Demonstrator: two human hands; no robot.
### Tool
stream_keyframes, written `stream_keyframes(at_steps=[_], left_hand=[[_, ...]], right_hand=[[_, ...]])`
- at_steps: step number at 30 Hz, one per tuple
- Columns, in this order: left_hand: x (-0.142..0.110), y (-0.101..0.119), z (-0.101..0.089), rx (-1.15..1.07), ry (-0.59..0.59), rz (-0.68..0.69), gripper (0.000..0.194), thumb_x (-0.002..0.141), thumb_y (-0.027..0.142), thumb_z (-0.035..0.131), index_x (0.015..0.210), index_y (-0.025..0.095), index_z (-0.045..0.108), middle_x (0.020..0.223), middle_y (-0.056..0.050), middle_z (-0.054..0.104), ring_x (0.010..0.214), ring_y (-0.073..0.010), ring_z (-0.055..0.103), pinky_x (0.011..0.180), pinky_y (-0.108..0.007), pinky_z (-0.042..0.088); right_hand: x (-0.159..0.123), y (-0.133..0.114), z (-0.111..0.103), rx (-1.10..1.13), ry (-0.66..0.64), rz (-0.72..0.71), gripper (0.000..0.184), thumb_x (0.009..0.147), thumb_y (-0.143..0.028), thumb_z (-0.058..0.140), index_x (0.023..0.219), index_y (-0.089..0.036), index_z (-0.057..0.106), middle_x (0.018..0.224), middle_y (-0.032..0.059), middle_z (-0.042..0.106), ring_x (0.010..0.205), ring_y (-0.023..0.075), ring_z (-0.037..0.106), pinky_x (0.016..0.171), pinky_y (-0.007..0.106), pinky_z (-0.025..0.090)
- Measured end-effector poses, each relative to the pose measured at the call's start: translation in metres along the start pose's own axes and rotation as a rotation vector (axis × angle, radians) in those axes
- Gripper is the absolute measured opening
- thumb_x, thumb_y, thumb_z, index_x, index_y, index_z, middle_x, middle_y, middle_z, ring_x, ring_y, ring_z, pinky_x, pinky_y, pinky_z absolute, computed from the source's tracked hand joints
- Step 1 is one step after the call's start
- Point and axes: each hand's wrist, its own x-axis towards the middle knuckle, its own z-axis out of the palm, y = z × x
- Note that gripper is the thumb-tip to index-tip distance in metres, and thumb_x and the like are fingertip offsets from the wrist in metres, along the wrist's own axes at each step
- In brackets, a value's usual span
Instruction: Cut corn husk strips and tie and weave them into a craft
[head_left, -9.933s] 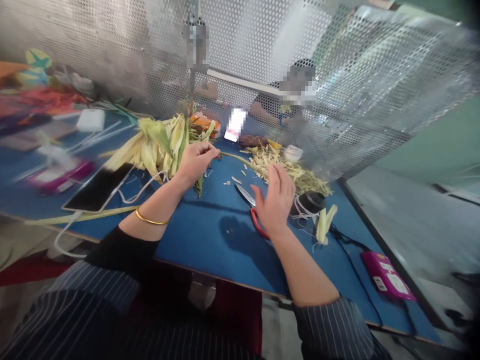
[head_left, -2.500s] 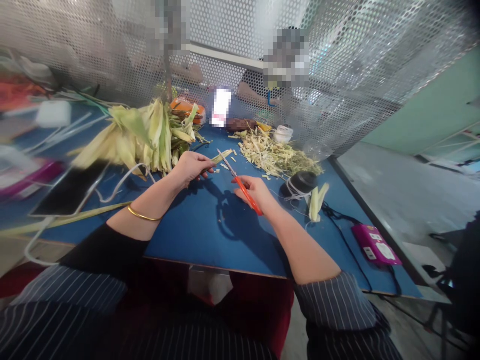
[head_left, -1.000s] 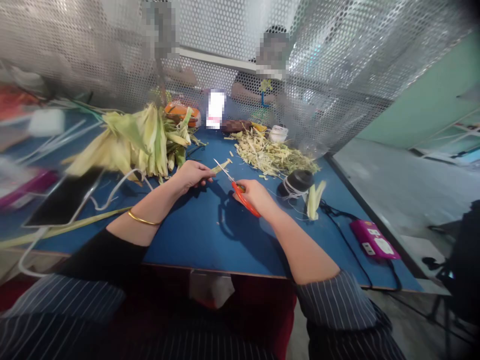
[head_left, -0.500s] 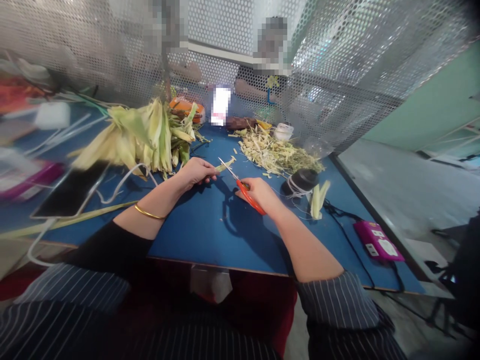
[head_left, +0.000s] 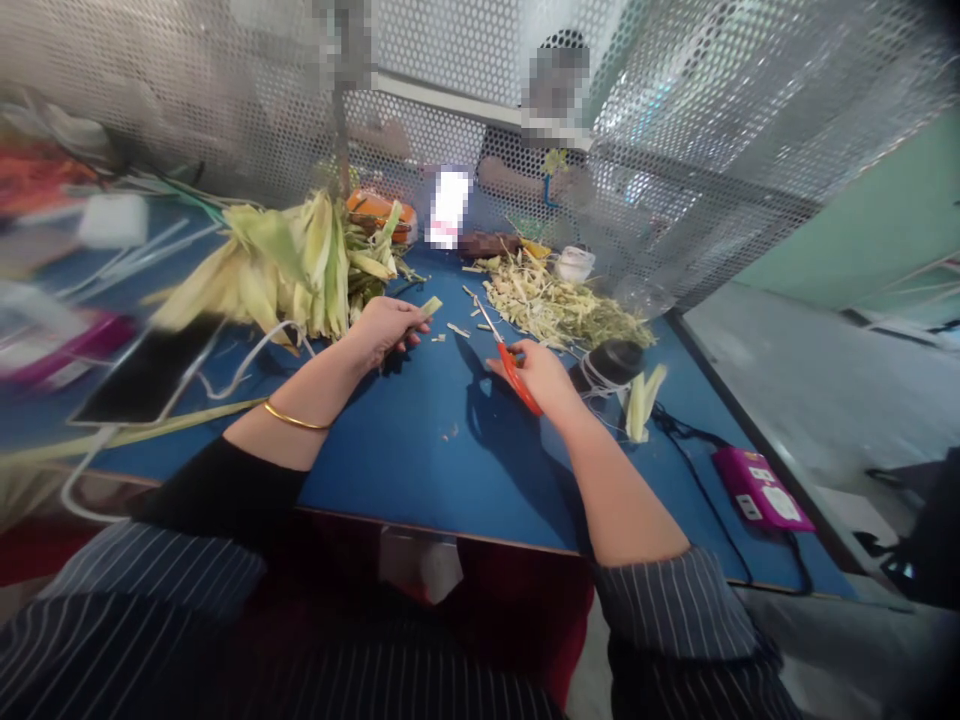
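Pinched in my left hand (head_left: 391,328) is a short strip of corn husk (head_left: 433,305), its pale end poking out past the fingers. My right hand (head_left: 538,372) is wrapped round the orange handles of a pair of scissors (head_left: 517,380); the closed-looking blades point up and to the left, apart from the husk. Small husk snippets (head_left: 457,329) lie on the blue table (head_left: 427,460) between my hands. Left of my left hand is a big bunch of corn husks (head_left: 292,260). Beyond my right hand spreads a heap of husk trimmings (head_left: 555,305).
Beside my right wrist lies a black spool wound with white thread (head_left: 609,366), near a folded husk piece (head_left: 643,402). A purple power strip (head_left: 763,488) sits at the right edge. A phone (head_left: 150,370) with a white cable lies left. A perforated metal screen (head_left: 465,110) closes the back.
The husk strip's end has been cut shorter, and new snippets lie on the table. My right hand has drawn the scissors away to the right, and the blades have come together.
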Motion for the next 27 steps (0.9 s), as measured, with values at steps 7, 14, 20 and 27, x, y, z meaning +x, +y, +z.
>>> stream_keyframes(at_steps=[7, 14, 20, 27], left_hand=[[0.003, 0.003, -0.01, -0.093, 0.121, 0.058, 0.012, 0.08, 0.023, 0.061, 0.084, 0.013, 0.068, 0.086, -0.007, 0.069, 0.051, -0.0054, 0.053, 0.041, -0.017, 0.034], [0.005, -0.006, -0.002, -0.073, 0.075, 0.064, 0.012, 0.078, 0.024, 0.063, 0.08, 0.013, 0.068, 0.083, -0.007, 0.068, 0.051, -0.006, 0.053, 0.039, -0.018, 0.035], [-0.001, -0.002, 0.001, -0.102, 0.036, 0.041, 0.013, 0.077, 0.025, 0.066, 0.077, 0.012, 0.067, 0.08, -0.007, 0.068, 0.051, -0.0077, 0.055, 0.041, -0.02, 0.04], [-0.013, -0.002, 0.017, -0.27, -0.105, -0.056, 0.009, 0.074, 0.02, 0.07, 0.074, 0.013, 0.064, 0.07, -0.006, 0.065, 0.053, -0.0103, 0.059, 0.048, -0.023, 0.048]], right_hand=[[-0.012, -0.01, -0.01, 0.39, -0.503, -0.113, 0.036, 0.074, -0.027, 0.063, 0.109, -0.016, 0.064, 0.085, 0.0056, 0.069, 0.062, 0.0111, 0.058, 0.058, 0.023, 0.044], [0.011, 0.011, -0.01, 0.262, -0.07, 0.172, 0.036, 0.081, -0.033, 0.055, 0.109, -0.013, 0.065, 0.066, 0.0041, 0.064, 0.04, 0.0078, 0.046, 0.038, 0.021, 0.034], [0.004, 0.005, -0.012, 0.561, -0.262, 0.056, 0.041, 0.083, -0.03, 0.054, 0.121, -0.017, 0.057, 0.078, 0.0057, 0.069, 0.043, 0.0076, 0.05, 0.038, 0.02, 0.035], [0.005, 0.006, -0.008, -0.181, 0.068, -0.03, 0.042, 0.079, -0.035, 0.061, 0.114, -0.013, 0.06, 0.095, 0.0141, 0.069, 0.087, 0.0261, 0.065, 0.073, 0.035, 0.048]])
